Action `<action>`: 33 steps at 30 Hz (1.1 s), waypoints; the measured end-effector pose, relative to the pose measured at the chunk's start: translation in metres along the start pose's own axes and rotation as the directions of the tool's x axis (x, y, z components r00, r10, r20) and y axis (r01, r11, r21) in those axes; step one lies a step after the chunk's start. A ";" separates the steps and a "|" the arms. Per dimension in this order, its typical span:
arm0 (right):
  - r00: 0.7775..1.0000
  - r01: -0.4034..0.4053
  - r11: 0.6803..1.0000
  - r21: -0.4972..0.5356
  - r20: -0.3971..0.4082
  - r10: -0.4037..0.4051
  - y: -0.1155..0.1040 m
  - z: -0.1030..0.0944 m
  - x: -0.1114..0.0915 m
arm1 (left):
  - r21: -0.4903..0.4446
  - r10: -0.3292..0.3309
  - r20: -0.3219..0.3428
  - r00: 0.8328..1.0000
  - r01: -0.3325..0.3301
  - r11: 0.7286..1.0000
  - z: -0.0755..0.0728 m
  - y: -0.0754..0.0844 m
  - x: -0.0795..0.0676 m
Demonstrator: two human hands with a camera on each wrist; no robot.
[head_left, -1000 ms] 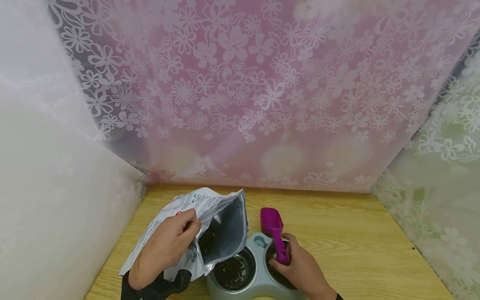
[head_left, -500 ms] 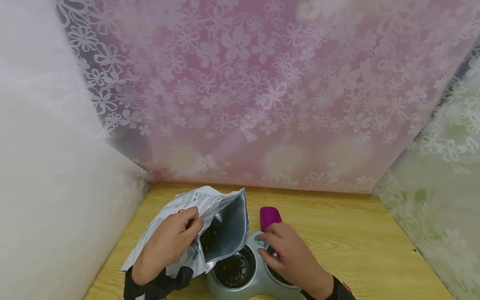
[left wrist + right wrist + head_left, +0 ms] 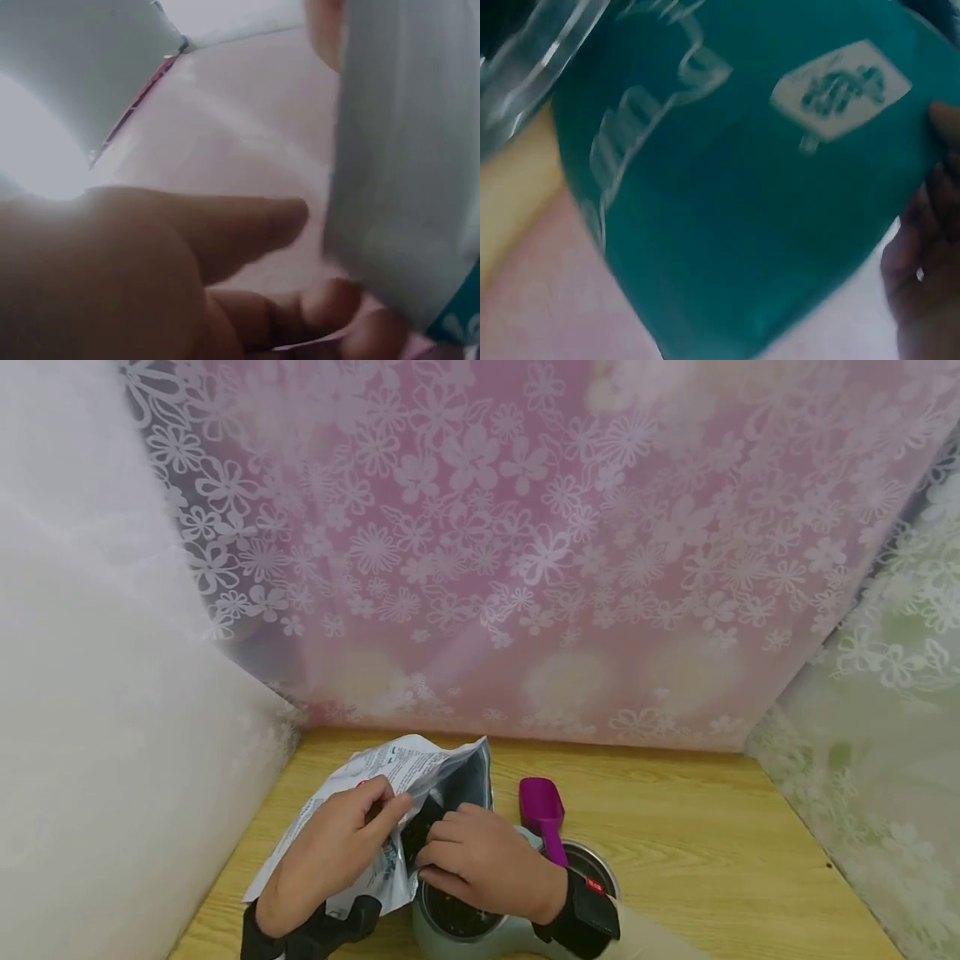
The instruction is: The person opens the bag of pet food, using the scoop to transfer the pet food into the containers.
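A white and teal pet food bag [image 3: 360, 772] leans at the left of the table, its silvery mouth facing right and dark kibble inside. My left hand [image 3: 337, 839] grips the bag's upper edge, with the thumb along the top. At the front of the mouth, my right hand [image 3: 480, 860] holds the rim with bent fingers; the right wrist view shows the bag's teal face [image 3: 742, 225] beside fingers [image 3: 919, 232] at its edge. A magenta scoop [image 3: 541, 806] lies with its handle over the right bowl. The left bowl [image 3: 461, 922], partly hidden by my right hand, contains kibble.
Both metal bowls sit in a pale blue-green double stand [image 3: 431, 939] at the table's near edge. The right bowl's rim [image 3: 611, 872] shows beside my right wrist. Wood-grain table [image 3: 697, 827] extends right of the bowls. A floral pink curtain [image 3: 510, 568] hangs behind.
My right hand has let go of the scoop handle and moved left to the bag's mouth. The scoop stays on the right bowl. My left hand keeps its grip on the bag.
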State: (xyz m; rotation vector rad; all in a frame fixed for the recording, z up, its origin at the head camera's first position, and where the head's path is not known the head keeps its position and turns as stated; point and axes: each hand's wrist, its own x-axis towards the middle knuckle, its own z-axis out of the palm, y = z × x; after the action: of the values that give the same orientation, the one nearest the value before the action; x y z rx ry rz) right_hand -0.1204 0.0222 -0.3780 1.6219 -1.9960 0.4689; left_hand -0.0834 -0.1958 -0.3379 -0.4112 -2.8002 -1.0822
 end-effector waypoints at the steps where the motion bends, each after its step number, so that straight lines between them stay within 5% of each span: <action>1: 0.999 -0.029 0.999 0.019 -0.014 0.029 0.000 0.002 0.002 | 0.012 -0.028 -0.009 1.000 0.028 1.000 -0.002 0.001 -0.003; 7: 0.984 -0.134 0.989 0.068 -0.113 0.141 0.003 0.012 0.024 | 0.089 -0.177 -0.037 0.983 0.180 0.980 -0.015 0.009 -0.025; 14: 0.967 -0.142 0.990 -0.019 -0.215 0.135 0.008 0.015 0.057 | 0.166 -0.205 -0.147 0.968 0.229 0.959 -0.017 0.009 -0.024; 22: 0.972 -0.051 0.996 -0.078 -0.234 0.032 0.012 0.019 0.072 | 0.251 -0.107 -0.251 0.962 0.171 0.953 -0.021 0.007 -0.026; 33: 0.985 -0.009 1.000 0.004 -0.170 0.010 0.023 0.021 0.073 | 0.302 -0.028 -0.262 0.965 0.110 0.947 -0.026 0.002 -0.028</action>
State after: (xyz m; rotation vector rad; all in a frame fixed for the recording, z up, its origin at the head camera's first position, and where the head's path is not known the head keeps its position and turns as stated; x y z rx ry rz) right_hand -0.1568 -0.0429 -0.3501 1.5212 -1.8782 0.5941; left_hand -0.0555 -0.2177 -0.3233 -0.1285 -2.7020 -0.6251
